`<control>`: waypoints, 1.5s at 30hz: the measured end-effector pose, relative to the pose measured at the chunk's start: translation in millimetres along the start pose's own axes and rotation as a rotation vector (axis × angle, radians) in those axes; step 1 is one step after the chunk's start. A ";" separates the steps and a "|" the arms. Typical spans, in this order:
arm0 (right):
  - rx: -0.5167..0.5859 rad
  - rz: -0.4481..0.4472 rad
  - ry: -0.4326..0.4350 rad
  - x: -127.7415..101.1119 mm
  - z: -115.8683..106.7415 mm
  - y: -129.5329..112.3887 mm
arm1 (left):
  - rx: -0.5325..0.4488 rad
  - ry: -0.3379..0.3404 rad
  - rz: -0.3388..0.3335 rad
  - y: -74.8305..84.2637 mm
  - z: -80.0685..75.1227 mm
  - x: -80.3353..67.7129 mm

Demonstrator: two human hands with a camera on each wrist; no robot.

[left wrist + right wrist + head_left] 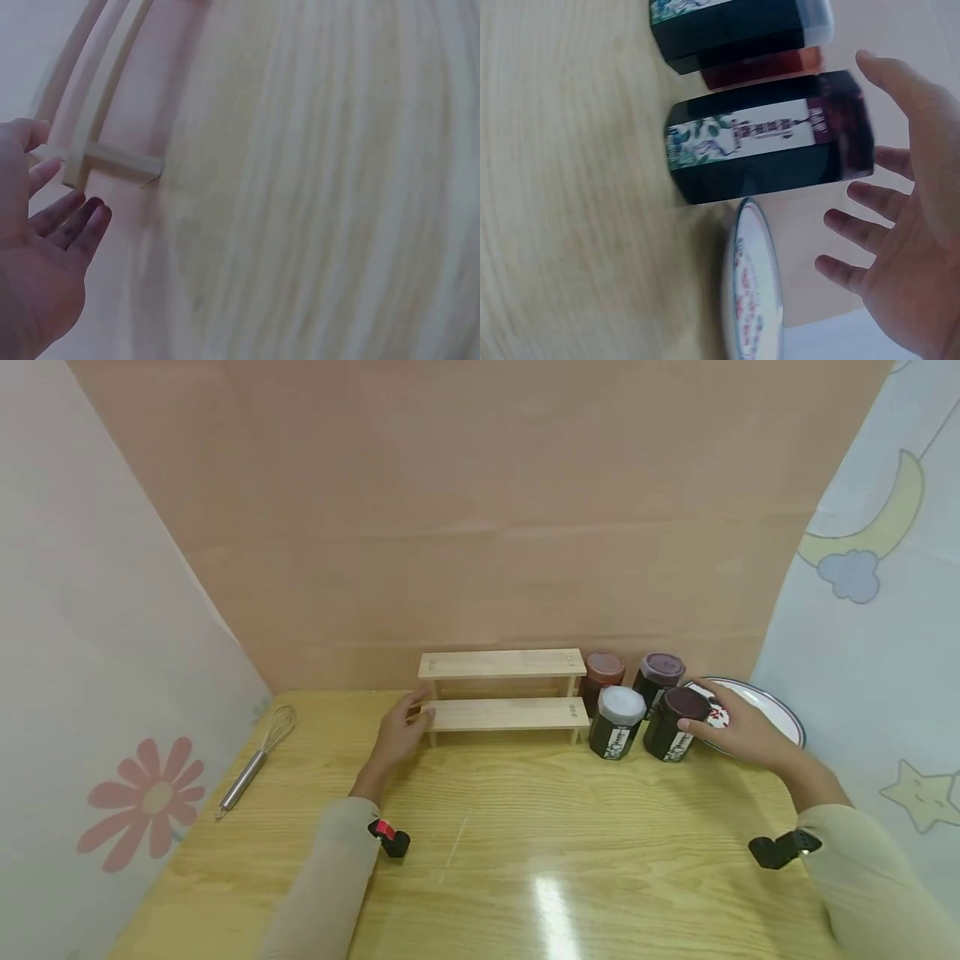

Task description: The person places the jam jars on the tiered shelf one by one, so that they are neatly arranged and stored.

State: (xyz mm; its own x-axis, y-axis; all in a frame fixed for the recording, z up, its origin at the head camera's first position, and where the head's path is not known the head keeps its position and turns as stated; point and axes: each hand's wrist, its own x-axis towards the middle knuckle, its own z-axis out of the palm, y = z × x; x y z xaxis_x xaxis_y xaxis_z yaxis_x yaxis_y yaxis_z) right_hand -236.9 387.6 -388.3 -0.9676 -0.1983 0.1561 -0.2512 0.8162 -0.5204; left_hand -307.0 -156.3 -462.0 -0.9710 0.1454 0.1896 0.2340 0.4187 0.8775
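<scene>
A small two-tier wooden rack (pixel 502 714) stands against the back wall. At its left end is my left hand (pixel 400 727), its fingers apart; in the left wrist view the thumb and fingers lie close to the rack's end bar (pixel 124 161), and whether they touch is unclear. On the right, my right hand (pixel 738 727) is spread around the lid of a dark jar with a deep-purple lid (pixel 678 727). The right wrist view shows the fingers (pixel 859 229) extended beside that lid, not curled round it. A white-lidded jar (pixel 617 724) stands just left of it.
Behind these are a red-lidded jar (pixel 603 675) and another purple-lidded jar (pixel 660 675). A patterned plate (pixel 776 714) lies partly behind my right hand. A whisk (pixel 255 768) lies at the table's left edge. Papered walls enclose the back and sides.
</scene>
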 end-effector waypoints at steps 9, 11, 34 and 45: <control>0.098 0.040 -0.034 1.5 14.4 6.2 | -0.130 0.085 -0.036 -11.9 5.7 -1.7; 0.096 0.041 -0.028 1.6 16.7 7.9 | -0.148 0.086 -0.048 -14.4 5.9 -2.6; 0.339 0.077 0.071 2.8 41.4 20.3 | -0.274 0.090 -0.082 -25.7 8.3 -7.5; 0.309 0.163 0.094 -1.4 40.4 14.3 | -0.275 0.105 -0.081 -26.5 13.1 -5.7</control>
State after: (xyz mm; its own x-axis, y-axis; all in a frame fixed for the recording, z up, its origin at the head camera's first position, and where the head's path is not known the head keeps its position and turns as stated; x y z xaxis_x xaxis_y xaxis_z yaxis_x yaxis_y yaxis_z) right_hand -240.1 377.6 -430.0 -0.9927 -0.0168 0.1195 -0.1035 0.6273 -0.7719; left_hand -307.0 -156.4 -492.1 -0.9890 0.0219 0.1465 0.1481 0.1650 0.9751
